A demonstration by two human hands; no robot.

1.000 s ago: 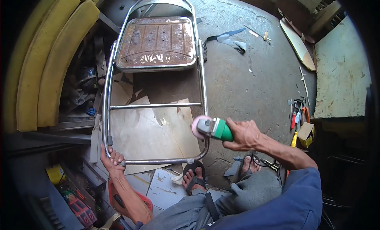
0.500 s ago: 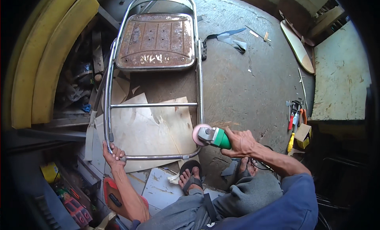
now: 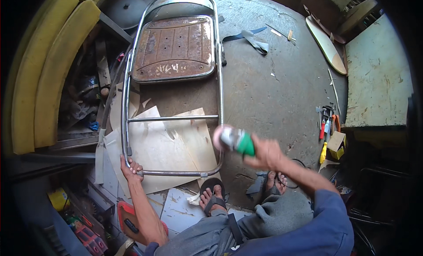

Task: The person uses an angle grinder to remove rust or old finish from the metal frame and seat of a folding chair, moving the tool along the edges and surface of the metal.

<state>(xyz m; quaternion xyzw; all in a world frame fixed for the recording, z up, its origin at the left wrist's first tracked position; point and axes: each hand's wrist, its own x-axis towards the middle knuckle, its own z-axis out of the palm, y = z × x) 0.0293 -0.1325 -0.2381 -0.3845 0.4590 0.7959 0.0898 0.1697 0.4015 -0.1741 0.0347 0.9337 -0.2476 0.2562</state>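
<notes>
A chrome folding chair frame (image 3: pixel 173 117) lies across the middle, its rusty metal seat (image 3: pixel 173 48) toward the top. My left hand (image 3: pixel 132 167) is closed around the frame's lower left corner. My right hand (image 3: pixel 266 153) grips a green angle grinder (image 3: pixel 244 144), blurred by motion, whose pink disc (image 3: pixel 217 137) is at the right-hand tube, a little above the lower bend. Whether the disc touches the metal is unclear. Pale sheets (image 3: pixel 158 150) lie under the lower part of the frame, and my sandalled feet are just below it.
Yellow foam pieces (image 3: pixel 53 88) stand at left. A red tray (image 3: pixel 123 216) sits lower left. On the right lie hand tools (image 3: pixel 323 152), a small box (image 3: pixel 337 145), a long pale board (image 3: pixel 326 44) and a large panel (image 3: pixel 376 75). Fabric scraps (image 3: pixel 260 44) are on the floor.
Over the last half second the grinder has moved slightly up along the right tube. Thin orange sparks seen beside it then no longer show. My left hand stays on the frame.
</notes>
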